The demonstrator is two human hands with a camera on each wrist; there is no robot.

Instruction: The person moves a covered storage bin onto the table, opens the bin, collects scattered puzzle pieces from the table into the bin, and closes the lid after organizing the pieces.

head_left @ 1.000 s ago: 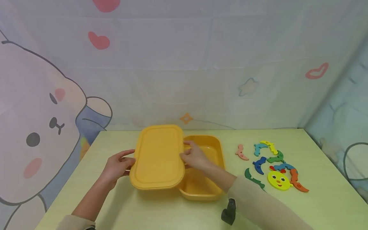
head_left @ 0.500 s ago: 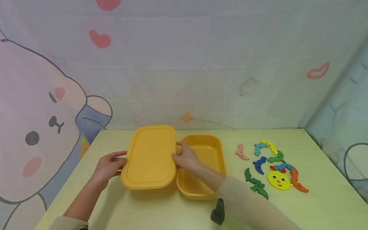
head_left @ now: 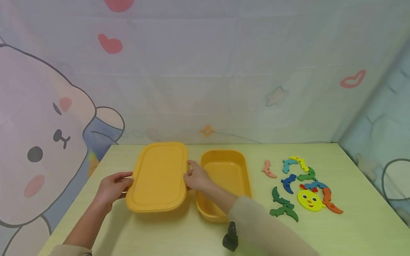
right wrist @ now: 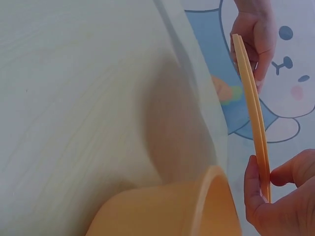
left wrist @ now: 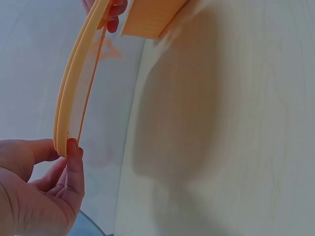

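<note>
A yellow rectangular lid [head_left: 157,176] with rounded corners is held up off the table, left of the yellow box [head_left: 248,177]. My left hand [head_left: 112,188] pinches its left edge, thumb on one face and fingers on the other, as the left wrist view shows on the lid [left wrist: 74,83]. On the opposite edge my right hand [head_left: 199,176] pinches the lid the same way; its thumb and fingers stand either side of the rim in the right wrist view. The right forearm crosses over the front part of the box and hides some of it.
Right of the box lie several flat coloured curved pieces, among them a pink piece [head_left: 269,169], a dark blue piece [head_left: 289,184] and green pieces [head_left: 285,212]. A yellow smiling face piece [head_left: 310,200] lies with them. A printed cloth [head_left: 237,89] hangs behind the table [head_left: 160,236].
Both hands have carried the lid leftward, away from the box, so more of the box's inside shows. The box and the coloured pieces have stayed in place.
</note>
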